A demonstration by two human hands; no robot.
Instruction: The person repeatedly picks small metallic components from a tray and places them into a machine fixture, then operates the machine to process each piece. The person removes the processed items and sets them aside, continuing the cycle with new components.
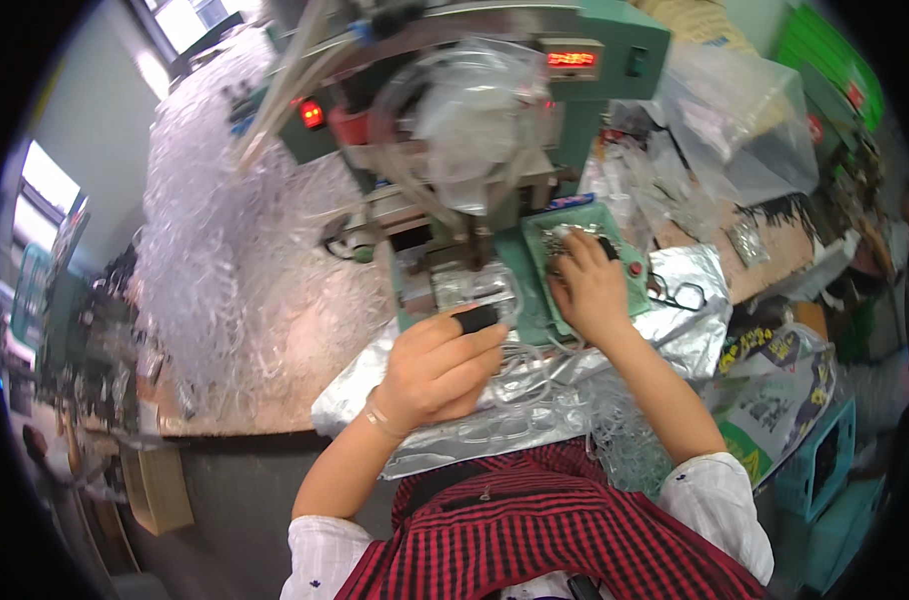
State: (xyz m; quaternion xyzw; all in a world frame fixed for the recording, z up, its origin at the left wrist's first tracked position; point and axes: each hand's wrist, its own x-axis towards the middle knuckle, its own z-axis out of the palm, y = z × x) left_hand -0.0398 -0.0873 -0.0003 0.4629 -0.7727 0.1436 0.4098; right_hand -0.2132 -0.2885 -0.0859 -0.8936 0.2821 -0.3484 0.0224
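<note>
My left hand (pixel 437 368) is closed in front of the press machine (pixel 615 70), its fingers curled and a black sleeve on one finger. What it grips is too small to make out. Clear plastic tubing (pixel 535 372) lies just beside it. Close ahead of its fingertips is the machine's metal fixture (pixel 470 288). My right hand (pixel 593 292) reaches into a green tray (pixel 630 300), fingers slightly apart, also with a black sleeve on one finger. Its fingertips touch small shiny metal parts (pixel 555 240); whether any is held is hidden.
Tangled clear tubing (pixel 205 230) is heaped on the left of the table. Silver foil (pixel 680 325) covers the front edge, with black-handled scissors (pixel 680 292) on it. A clear plastic bag (pixel 750 130) stands back right. More tubing (pixel 625 430) hangs near my lap.
</note>
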